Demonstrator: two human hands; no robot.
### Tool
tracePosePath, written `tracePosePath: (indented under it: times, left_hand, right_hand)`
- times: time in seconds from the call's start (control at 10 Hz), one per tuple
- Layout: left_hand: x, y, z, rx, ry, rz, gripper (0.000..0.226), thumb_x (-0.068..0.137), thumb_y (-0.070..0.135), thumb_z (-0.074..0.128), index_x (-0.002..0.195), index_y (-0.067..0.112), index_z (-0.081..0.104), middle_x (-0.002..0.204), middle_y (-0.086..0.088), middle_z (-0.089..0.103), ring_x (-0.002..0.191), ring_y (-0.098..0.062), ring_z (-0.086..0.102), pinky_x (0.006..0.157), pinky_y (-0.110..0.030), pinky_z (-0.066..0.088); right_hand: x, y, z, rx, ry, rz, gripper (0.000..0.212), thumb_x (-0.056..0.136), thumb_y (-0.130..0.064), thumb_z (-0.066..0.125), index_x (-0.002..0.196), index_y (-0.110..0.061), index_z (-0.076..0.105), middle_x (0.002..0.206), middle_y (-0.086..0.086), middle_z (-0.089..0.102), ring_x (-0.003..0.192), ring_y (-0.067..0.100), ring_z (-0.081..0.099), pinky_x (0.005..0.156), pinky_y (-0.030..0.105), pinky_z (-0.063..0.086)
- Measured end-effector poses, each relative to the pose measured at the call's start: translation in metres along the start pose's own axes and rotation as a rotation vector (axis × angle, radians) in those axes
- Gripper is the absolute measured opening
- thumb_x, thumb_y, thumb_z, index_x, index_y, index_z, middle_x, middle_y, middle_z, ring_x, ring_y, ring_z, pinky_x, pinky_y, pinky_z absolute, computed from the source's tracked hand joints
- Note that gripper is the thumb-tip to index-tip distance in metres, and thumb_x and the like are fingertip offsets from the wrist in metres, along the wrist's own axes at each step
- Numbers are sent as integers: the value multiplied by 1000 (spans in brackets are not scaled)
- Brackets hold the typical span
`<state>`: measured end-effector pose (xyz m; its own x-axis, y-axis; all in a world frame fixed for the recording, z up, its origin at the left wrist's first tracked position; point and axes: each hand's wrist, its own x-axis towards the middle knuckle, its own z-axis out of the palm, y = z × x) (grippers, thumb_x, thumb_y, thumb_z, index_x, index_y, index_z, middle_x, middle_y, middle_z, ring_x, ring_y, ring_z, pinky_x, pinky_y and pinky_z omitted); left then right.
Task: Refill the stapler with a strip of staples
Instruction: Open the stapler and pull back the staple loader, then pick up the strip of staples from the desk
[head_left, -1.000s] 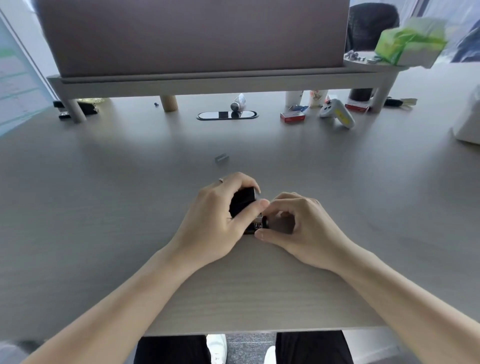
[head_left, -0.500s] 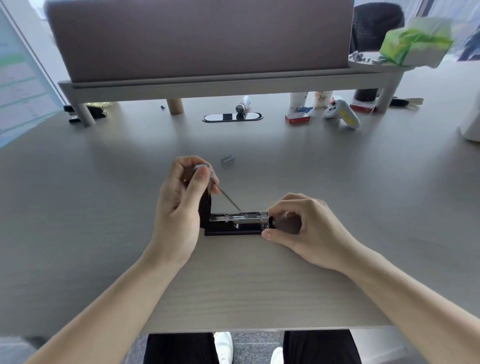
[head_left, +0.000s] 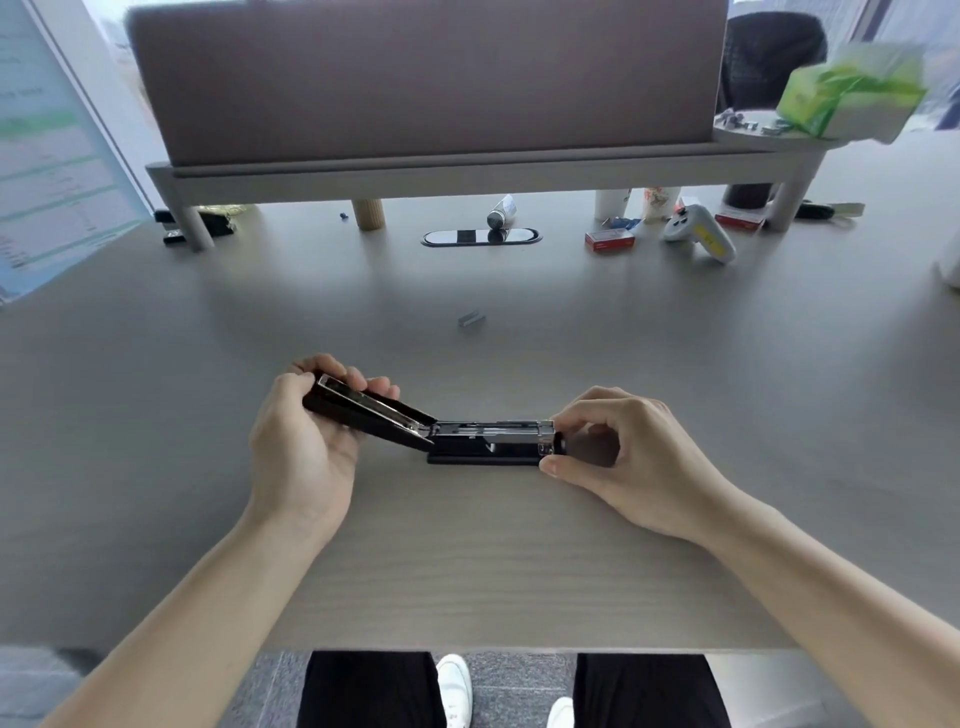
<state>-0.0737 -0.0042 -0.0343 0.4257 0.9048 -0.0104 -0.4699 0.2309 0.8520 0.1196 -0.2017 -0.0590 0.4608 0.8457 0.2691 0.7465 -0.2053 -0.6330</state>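
A black stapler (head_left: 488, 441) lies on the grey desk (head_left: 467, 571) in front of me, swung wide open. Its top cover (head_left: 366, 413) is folded back to the left and rests in my left hand (head_left: 306, 441), whose fingers curl around it. The metal staple channel (head_left: 493, 428) faces up and shows along the base. My right hand (head_left: 618, 452) pinches the front end of the base between thumb and fingers. A short strip of staples (head_left: 471, 319) lies loose on the desk, farther back than the stapler and apart from both hands.
A raised shelf (head_left: 467, 166) with a monitor spans the back of the desk. Under it are a red staple box (head_left: 609, 240), a white game controller (head_left: 698, 236), cups, a small tube and a cable port (head_left: 480, 236). A green tissue pack (head_left: 852, 98) sits up right.
The stapler was closed under both hands; my left hand has swung its top cover up and over to the left until it lies fully open. My right hand stayed on the front end.
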Motion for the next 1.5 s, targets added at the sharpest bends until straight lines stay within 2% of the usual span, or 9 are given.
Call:
tracePosePath:
  times: [0.1, 0.2, 0.3, 0.5, 0.8, 1.0, 1.1, 1.3, 1.5]
  left_hand:
    - [8, 12, -25, 950, -143, 585, 37, 92, 3, 39, 91, 21, 71, 97, -4, 71, 100, -29, 69, 101, -30, 45]
    - [13, 29, -26, 1737, -667, 981, 28, 96, 18, 54, 115, 23, 74, 120, 4, 73, 106, -21, 64, 105, -33, 42]
    - [6, 31, -13, 1832, -851, 744, 35, 96, 46, 57, 125, 33, 70, 111, 16, 74, 91, -14, 67, 86, -28, 50]
    - [10, 25, -20, 1691, -738, 676, 25, 92, 46, 68, 116, 38, 70, 98, 17, 70, 87, -17, 66, 79, -31, 51]
    - [5, 14, -27, 1563, -672, 512, 23, 92, 48, 67, 114, 42, 67, 100, 20, 70, 99, -12, 64, 87, -42, 53]
    - [7, 21, -21, 1633, -712, 470, 39, 91, 54, 68, 127, 41, 64, 113, 23, 66, 106, -2, 61, 93, -28, 51]
    - [12, 30, -7, 1576, -698, 425, 53, 88, 63, 62, 136, 39, 61, 122, 23, 63, 112, 1, 60, 94, -20, 44]
    - [67, 15, 46, 1555, -588, 397, 33, 97, 43, 67, 124, 24, 72, 120, 8, 74, 104, -11, 67, 87, -24, 44]
    - [122, -18, 72, 1685, -534, 324, 41, 96, 30, 72, 131, 7, 70, 132, -9, 72, 118, -28, 68, 91, -25, 44]
  right_hand:
    - [1, 0, 1, -8, 0, -6, 14, 81, -38, 87, 89, -34, 78, 92, -14, 71, 87, 0, 63, 74, 8, 42]
    - [1, 0, 1, -8, 2, -6, 13, 81, -37, 87, 89, -35, 77, 92, -13, 71, 88, 1, 63, 74, 7, 41]
    - [0, 0, 0, -9, -1, 1, 12, 81, -36, 87, 88, -37, 77, 91, -15, 70, 86, 0, 63, 72, 7, 40]
    - [1, 0, 1, -20, 5, -1, 12, 82, -37, 87, 90, -34, 78, 92, -15, 71, 87, 2, 64, 75, 9, 43]
    - [2, 1, 1, -17, 6, -6, 13, 83, -36, 86, 92, -31, 79, 93, -11, 72, 86, 7, 67, 78, 19, 49]
    - [-2, 0, -5, -23, -34, -9, 32, 84, -47, 82, 114, -39, 75, 104, -19, 70, 100, -3, 64, 82, 4, 42]
    - [6, -1, -16, -8, -12, -12, 47, 92, -60, 60, 130, -33, 69, 114, -20, 70, 107, -6, 65, 89, 4, 44]
    - [64, 20, -19, -196, 12, 62, 40, 99, -42, 65, 133, -22, 69, 125, -3, 70, 114, 17, 63, 90, 24, 41]
    - [79, 38, 0, -312, 23, 108, 51, 97, -50, 64, 142, -25, 61, 142, -2, 62, 136, 24, 51, 114, 37, 39]
